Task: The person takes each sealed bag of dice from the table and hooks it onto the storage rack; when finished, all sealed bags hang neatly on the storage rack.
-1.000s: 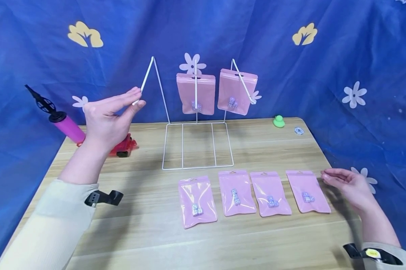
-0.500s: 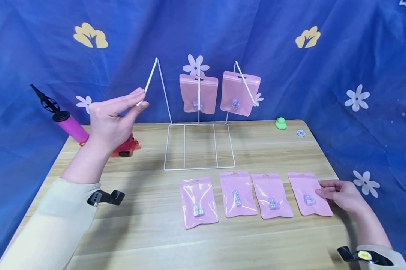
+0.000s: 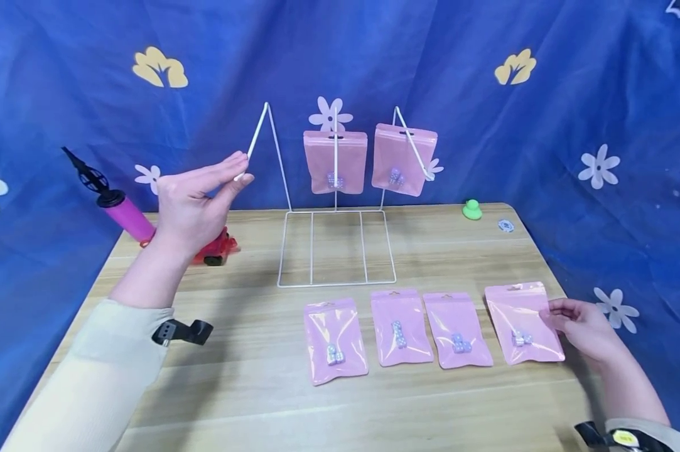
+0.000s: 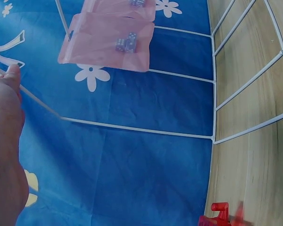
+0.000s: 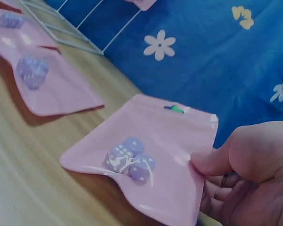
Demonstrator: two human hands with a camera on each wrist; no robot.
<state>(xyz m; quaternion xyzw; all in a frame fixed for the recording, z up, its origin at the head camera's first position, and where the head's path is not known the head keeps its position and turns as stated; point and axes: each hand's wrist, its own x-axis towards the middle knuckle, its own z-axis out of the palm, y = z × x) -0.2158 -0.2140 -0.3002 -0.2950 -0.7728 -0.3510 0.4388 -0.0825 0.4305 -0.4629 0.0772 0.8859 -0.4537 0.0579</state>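
Observation:
My left hand [image 3: 195, 201] pinches the tip of the left hook of a white wire display rack [image 3: 336, 285]. On the right, my right hand [image 3: 584, 329] pinches the right edge of a pink zip bag [image 3: 534, 314], thumb on its front. Purple dice [image 5: 129, 160] show through that bag, and its upper part is tilted up off the table. Three more pink bags of dice lie in a row to its left, the nearest being a pink bag [image 3: 458, 320]. Two other pink bags hang on the rack, one on the middle hook and a pink bag [image 3: 393, 157] on the right hook.
A magenta hand pump [image 3: 127, 216] and a red toy car [image 3: 215, 250] are behind my left forearm. At the table's back right sit a green rubber duck [image 3: 472, 210] and a poker chip [image 3: 506, 225]. A blue curtain [image 3: 458, 56] hangs behind the table.
My right hand has moved left onto the rightmost bag, taken its edge and begun lifting it. My left hand keeps its pinch on the hook. The view has shifted slightly.

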